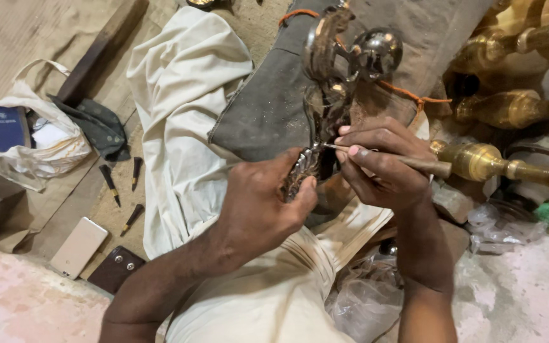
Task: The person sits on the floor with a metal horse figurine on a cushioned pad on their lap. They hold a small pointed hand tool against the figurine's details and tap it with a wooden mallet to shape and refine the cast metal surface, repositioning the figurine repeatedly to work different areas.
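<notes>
The left hand [258,206] is clenched around the lower end of an ornate metal piece [325,108], which rises over the person's lap toward a polished ball top [376,52]. The right hand [382,165] grips a wooden-handled engraving tool [408,160], its thin tip touching the metal just above the left thumb. The piece rests against a grey cloth pad [268,108]. Brass vessels [497,108] lie to the right; small chisels [119,184], a phone [79,246] and a white bag [33,152] lie on the floor at left.
</notes>
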Tool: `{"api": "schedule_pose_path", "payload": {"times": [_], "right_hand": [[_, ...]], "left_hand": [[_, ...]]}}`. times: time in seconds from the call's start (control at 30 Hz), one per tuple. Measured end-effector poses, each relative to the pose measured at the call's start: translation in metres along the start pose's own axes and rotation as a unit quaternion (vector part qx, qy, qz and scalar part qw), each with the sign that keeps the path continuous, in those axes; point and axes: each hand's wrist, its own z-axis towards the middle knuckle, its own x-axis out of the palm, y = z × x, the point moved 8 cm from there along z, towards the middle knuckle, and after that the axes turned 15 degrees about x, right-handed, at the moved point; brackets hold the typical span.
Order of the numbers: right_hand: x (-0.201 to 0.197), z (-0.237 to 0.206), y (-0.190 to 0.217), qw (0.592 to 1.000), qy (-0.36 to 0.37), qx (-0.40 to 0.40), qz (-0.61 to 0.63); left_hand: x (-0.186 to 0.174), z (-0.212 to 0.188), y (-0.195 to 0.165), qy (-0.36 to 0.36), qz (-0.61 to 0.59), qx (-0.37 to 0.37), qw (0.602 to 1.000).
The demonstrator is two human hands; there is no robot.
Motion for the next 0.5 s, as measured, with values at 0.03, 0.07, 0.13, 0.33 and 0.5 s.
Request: {"api": "schedule_pose_path", "payload": {"times": [0.03,0.07,0.13,0.33,0.5], "right_hand": [[0.002,-0.006,-0.003,1.000,-0.012,0.005,0.006],[0.003,-0.012,-0.006,0.999,-0.038,0.012,0.032],[0.008,-0.026,-0.012,0.992,-0.093,0.027,0.084],[0.028,-0.059,-0.003,0.983,-0.134,0.126,0.025],[0.031,-0.041,0.007,0.989,-0.102,0.090,-0.048]], "left_hand": [[0.000,-0.001,0.001,-0.005,-0.003,0.003,1.000],[0.001,-0.003,0.002,-0.013,-0.011,-0.004,1.000],[0.003,-0.006,0.006,-0.027,-0.027,-0.016,0.999],[0.004,-0.022,0.014,-0.101,-0.064,-0.007,0.993],[0.004,-0.027,0.021,-0.113,-0.074,-0.003,0.991]]}}
